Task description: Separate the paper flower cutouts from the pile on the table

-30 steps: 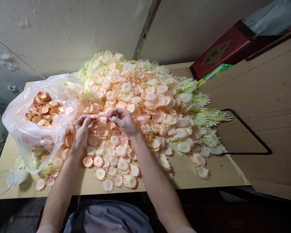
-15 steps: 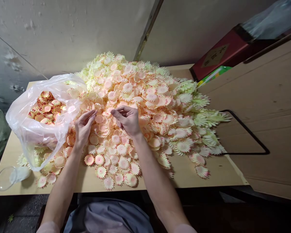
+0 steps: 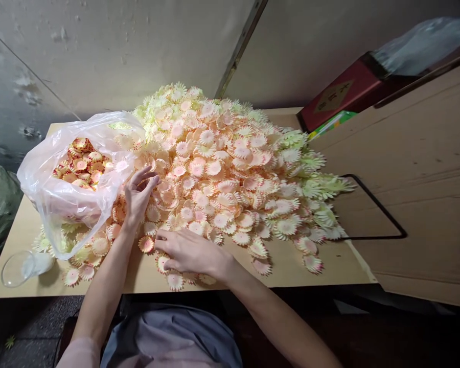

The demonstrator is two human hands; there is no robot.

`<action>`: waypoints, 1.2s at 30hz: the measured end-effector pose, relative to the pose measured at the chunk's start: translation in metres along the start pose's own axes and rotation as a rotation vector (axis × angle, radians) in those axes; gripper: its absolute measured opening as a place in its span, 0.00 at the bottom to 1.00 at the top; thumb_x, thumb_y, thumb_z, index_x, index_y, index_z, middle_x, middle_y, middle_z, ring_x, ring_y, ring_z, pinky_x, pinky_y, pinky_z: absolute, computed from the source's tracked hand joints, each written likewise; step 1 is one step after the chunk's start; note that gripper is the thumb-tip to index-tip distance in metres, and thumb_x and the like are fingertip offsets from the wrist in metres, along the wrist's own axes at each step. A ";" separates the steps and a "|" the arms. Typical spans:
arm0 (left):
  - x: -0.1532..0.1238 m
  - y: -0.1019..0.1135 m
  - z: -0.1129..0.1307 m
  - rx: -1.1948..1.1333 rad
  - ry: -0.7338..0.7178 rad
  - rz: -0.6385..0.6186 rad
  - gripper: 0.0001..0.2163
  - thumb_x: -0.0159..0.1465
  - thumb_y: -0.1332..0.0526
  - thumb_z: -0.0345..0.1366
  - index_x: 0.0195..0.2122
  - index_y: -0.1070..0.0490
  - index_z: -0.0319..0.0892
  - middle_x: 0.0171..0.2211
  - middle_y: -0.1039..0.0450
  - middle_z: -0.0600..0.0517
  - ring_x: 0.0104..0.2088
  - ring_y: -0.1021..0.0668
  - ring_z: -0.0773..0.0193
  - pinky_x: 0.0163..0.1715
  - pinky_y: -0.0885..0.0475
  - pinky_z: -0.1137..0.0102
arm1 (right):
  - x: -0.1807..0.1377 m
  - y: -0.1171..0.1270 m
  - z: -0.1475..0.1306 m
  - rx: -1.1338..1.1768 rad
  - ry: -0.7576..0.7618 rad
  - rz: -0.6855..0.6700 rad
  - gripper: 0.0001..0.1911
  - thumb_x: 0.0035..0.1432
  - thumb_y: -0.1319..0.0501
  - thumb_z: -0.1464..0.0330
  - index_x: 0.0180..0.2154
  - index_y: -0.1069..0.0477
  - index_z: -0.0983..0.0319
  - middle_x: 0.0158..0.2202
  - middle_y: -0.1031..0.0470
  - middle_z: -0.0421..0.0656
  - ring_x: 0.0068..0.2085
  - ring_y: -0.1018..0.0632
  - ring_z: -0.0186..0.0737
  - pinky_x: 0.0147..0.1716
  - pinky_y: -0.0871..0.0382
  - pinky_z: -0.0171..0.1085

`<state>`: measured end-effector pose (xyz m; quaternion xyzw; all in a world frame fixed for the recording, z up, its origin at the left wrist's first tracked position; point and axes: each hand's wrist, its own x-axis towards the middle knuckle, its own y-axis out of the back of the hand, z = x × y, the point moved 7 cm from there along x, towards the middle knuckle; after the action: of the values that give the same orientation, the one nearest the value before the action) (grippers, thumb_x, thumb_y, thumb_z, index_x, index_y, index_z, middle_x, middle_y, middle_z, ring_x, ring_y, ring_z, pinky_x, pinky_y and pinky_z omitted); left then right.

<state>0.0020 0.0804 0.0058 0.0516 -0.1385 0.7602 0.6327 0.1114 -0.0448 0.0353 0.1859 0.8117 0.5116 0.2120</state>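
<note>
My left hand (image 3: 140,193) hovers at the left side of a big heap of flower-shaped petal discs (image 3: 214,168), just right of a plastic bag. Its fingers are loosely curved and apart, with nothing visible between them. Lower down, at the front of the heap, my right hand (image 3: 189,251) reaches palm down over loose discs, fingers stretched out and spread. A disc with a pink edge (image 3: 146,244) lies beside its fingertips. The discs are pale pink, cream and greenish, with notched rims. What lies under the right palm is hidden.
The translucent plastic bag (image 3: 38,168) stands open on the left, holding darker red-edged discs (image 3: 80,166). A clear cup (image 3: 17,269) lies on its side at the table's (image 3: 287,273) front left. Cardboard (image 3: 414,204) and a red box (image 3: 337,94) are on the right.
My right hand has moved from the middle of the heap down toward the front edge, its pinched fingers now spread. My left hand has stayed near the bag, its fingers slightly wider apart.
</note>
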 end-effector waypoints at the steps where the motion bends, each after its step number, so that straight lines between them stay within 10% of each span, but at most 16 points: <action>1: 0.000 0.000 0.000 -0.009 0.007 -0.001 0.19 0.58 0.30 0.42 0.49 0.25 0.44 0.40 0.20 0.48 0.37 0.17 0.62 0.32 0.21 0.73 | -0.001 -0.004 0.000 -0.032 -0.018 0.011 0.16 0.58 0.35 0.68 0.49 0.31 0.61 0.50 0.28 0.49 0.43 0.23 0.45 0.41 0.31 0.40; 11: 0.002 0.003 -0.002 -0.046 0.000 -0.001 0.16 0.57 0.30 0.41 0.45 0.24 0.42 0.36 0.20 0.49 0.34 0.17 0.63 0.22 0.29 0.79 | 0.005 0.008 0.015 0.007 -0.122 0.194 0.08 0.67 0.45 0.68 0.41 0.28 0.63 0.40 0.25 0.46 0.37 0.24 0.38 0.34 0.35 0.35; 23: -0.007 -0.018 0.010 -0.239 0.023 -0.270 0.13 0.55 0.28 0.36 0.42 0.21 0.43 0.39 0.20 0.49 0.41 0.19 0.63 0.45 0.23 0.66 | -0.034 0.033 0.105 1.099 -0.455 0.970 0.19 0.43 0.27 0.61 0.33 0.29 0.62 0.31 0.25 0.39 0.28 0.25 0.32 0.27 0.28 0.33; 29: -0.014 -0.033 0.004 -0.217 0.136 -0.462 0.18 0.48 0.24 0.37 0.41 0.20 0.42 0.40 0.19 0.47 0.41 0.18 0.60 0.45 0.23 0.65 | -0.024 0.026 0.109 1.332 -0.428 0.991 0.22 0.37 0.24 0.59 0.32 0.28 0.62 0.30 0.24 0.40 0.29 0.23 0.35 0.29 0.23 0.35; 36: -0.010 -0.024 0.000 -0.092 0.118 -0.410 0.17 0.50 0.25 0.40 0.39 0.20 0.40 0.34 0.21 0.49 0.35 0.20 0.64 0.40 0.24 0.70 | -0.020 0.022 0.101 1.399 -0.439 1.033 0.24 0.35 0.23 0.59 0.33 0.28 0.62 0.33 0.24 0.40 0.30 0.21 0.35 0.30 0.22 0.36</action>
<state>0.0275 0.0747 0.0068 0.0050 -0.1225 0.6101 0.7828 0.1840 0.0298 0.0188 0.7084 0.6940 -0.1157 -0.0560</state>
